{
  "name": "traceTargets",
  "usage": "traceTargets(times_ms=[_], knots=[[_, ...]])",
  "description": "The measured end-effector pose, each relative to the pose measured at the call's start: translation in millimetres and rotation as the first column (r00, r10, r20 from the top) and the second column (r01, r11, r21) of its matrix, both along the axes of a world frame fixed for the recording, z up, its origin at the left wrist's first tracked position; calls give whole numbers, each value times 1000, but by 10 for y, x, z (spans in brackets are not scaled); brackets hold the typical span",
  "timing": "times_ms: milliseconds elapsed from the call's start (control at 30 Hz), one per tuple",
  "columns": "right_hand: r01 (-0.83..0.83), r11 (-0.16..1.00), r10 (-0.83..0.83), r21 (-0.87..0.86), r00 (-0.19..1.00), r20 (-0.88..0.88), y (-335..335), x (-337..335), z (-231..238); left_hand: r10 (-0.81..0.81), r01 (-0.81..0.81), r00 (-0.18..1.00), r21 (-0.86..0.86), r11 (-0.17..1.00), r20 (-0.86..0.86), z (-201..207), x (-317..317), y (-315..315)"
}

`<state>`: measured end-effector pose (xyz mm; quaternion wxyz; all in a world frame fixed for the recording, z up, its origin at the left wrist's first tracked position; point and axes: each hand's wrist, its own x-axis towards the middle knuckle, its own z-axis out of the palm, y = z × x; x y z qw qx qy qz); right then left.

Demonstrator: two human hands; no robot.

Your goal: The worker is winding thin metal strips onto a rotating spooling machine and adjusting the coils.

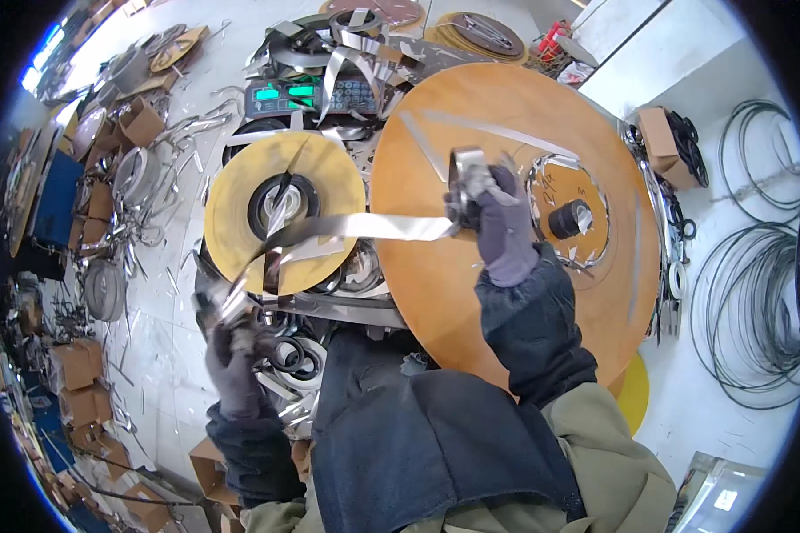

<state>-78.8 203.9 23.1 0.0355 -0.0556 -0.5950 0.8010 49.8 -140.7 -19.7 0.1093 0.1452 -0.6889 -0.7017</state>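
A grey work glove covers my right hand (510, 222), which grips a small coil of shiny metal strip (463, 188) above the big orange disc (444, 293). From that coil a loose length of metal strip (391, 226) runs left, sagging and twisting past the yellow disc (231, 204). My left hand (233, 360), gloved too and smeared by motion, is closed on the strip's other stretch at the lower left of the yellow disc. A black ring (260, 213) sits at that disc's centre. On the orange disc stands a dark spindle (567, 219).
Behind the yellow disc is a digital scale (347, 96) with green displays, strip scraps lying over it. Metal offcuts litter the floor at left, near cardboard boxes (78, 364). Coiled wire (747, 311) lies at right. Scissors (687, 227) and tools line the orange disc's right edge.
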Motion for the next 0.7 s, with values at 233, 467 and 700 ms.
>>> traceTargets(times_ms=[233, 467, 700], knots=[[192, 976, -179, -104, 976, 128, 212, -718, 58, 72, -119, 981, 263, 957, 180, -95, -140, -451], [244, 948, -255, 204, 966, 30, 463, -1149, 135, 288, -257, 919, -145, 955, 268, -297, 105, -1371], [-12, 926, 88, 376, 978, -187, 492, -1945, 591, 548, -575, 805, 67, 816, 228, -532, 407, -2072]])
